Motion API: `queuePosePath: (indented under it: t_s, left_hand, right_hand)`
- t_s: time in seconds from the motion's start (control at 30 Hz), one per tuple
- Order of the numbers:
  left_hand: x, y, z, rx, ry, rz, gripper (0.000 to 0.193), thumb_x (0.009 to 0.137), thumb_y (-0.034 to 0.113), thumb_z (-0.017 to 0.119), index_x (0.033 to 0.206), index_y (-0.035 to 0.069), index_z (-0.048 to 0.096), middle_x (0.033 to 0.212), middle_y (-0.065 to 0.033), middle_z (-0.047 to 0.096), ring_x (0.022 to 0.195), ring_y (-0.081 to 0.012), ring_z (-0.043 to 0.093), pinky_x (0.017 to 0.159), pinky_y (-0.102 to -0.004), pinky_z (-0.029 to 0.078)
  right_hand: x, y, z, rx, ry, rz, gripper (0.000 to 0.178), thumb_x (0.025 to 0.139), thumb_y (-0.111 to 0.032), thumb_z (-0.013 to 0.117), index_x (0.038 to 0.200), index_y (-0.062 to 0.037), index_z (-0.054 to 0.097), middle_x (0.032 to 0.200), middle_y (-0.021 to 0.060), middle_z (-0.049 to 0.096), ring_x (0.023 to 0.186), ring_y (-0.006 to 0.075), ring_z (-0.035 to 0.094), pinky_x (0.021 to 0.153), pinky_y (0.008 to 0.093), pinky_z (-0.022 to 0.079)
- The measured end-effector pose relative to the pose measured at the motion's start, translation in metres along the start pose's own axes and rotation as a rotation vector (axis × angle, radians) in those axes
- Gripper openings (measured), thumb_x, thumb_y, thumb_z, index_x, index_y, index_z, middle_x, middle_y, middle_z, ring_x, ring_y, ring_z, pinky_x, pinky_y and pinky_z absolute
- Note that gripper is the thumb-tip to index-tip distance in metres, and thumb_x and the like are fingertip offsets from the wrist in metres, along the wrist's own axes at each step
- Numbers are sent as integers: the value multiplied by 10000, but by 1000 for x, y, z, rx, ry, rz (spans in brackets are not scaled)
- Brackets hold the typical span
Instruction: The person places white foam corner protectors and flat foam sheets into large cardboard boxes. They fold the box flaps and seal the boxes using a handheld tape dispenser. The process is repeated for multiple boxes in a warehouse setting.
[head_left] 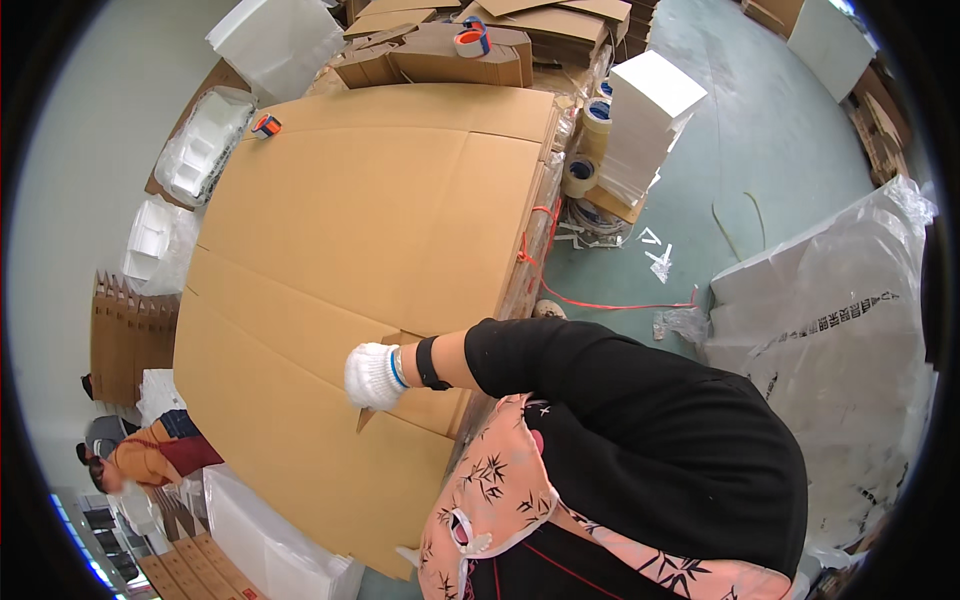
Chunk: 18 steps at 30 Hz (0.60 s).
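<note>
A broad brown cardboard sheet (pixel 350 200) with crease lines lies flat on top of a stack. My right hand (pixel 374 376), in a white knitted glove, reaches in from the right and is closed at a cardboard flap (pixel 425 408) near the sheet's front right part. A pointed corner of cardboard shows just below the glove; the fingertips are hidden. By the sheet's near edge, next to my pink patterned apron (pixel 490 470), a small pale tip (pixel 408 555) shows, perhaps my left glove. The rest of that hand is out of sight.
Tape dispensers (pixel 472 40) sit on folded cartons at the back, and another (pixel 266 126) at the sheet's far left. Tape rolls (pixel 580 176) and white boards (pixel 650 120) stand right. Red strapping (pixel 600 303) trails over the floor. Another person (pixel 150 455) is at the left.
</note>
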<state>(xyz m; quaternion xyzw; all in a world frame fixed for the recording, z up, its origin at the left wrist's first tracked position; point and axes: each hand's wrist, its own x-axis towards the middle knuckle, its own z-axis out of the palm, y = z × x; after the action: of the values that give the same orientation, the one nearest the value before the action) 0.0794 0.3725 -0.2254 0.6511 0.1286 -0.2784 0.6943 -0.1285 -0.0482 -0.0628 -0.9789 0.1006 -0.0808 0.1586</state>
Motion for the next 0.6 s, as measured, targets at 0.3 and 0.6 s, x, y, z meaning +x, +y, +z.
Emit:
queuePosePath:
  t_s: [0.3,0.6]
  left_hand:
    - [-11,1,0,-6,18,18,571,983,465,503,1343,21,508,1297,-97,570,1170,-228,530,980,-372,420]
    - [-27,22,2,-132,-11,137,574,982,458,507,1350,18,503,1303,-100,566,1170,-232,524,985,-381,411]
  right_hand:
    - [-5,5,-2,30,-15,-12,212,752,-310,667,872,-152,742,831,86,715,837,314,686,708,443,561]
    - [7,13,-12,40,-5,41,241,747,-351,664,838,-134,716,782,92,696,790,324,679,661,467,549]
